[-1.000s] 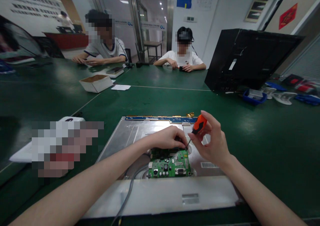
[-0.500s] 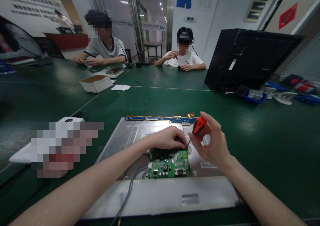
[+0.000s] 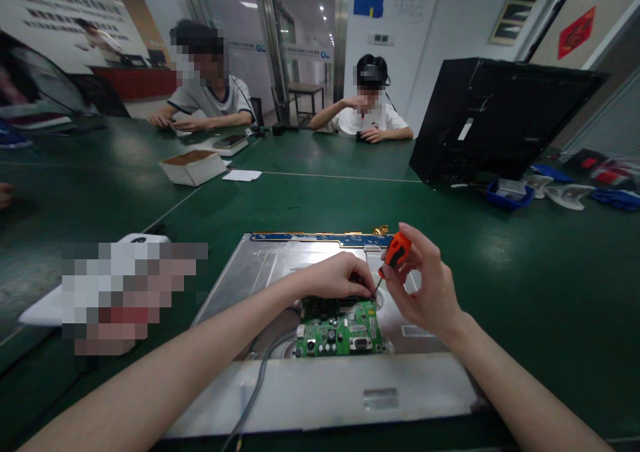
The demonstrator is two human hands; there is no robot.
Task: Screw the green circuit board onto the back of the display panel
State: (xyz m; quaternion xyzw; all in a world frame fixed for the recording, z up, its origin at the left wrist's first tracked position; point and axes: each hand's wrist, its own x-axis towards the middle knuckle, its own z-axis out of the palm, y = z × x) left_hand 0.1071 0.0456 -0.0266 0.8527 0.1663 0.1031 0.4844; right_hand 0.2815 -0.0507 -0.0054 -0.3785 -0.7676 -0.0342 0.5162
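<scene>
My right hand [image 3: 423,282] grips an orange and black screwdriver [image 3: 399,249] by its handle, tilted with the tip down to the left. Its thin shaft meets the upper right corner of a green circuit board [image 3: 340,329]. At that same corner, the fingers of my left hand [image 3: 345,275] are pinched together close to the tip; what they hold, if anything, is hidden. The board lies on a silver metal display panel [image 3: 430,379], with a blue circuit strip [image 3: 310,238] along the far edge. A grey cable [image 3: 257,389] runs from the board's left side toward me.
The green table [image 3: 525,292] carries a white open box [image 3: 193,167], a paper [image 3: 242,175] and a black monitor housing [image 3: 500,119]. Beside the housing is a blue tray [image 3: 509,194]. A pixelated pale object [image 3: 40,305] lies at left. Two people sit across the table.
The screwdriver handle has turned and shifted slightly left in my right hand. My left hand stays in place. Across the table, the person on the right has lifted a hand toward the head.
</scene>
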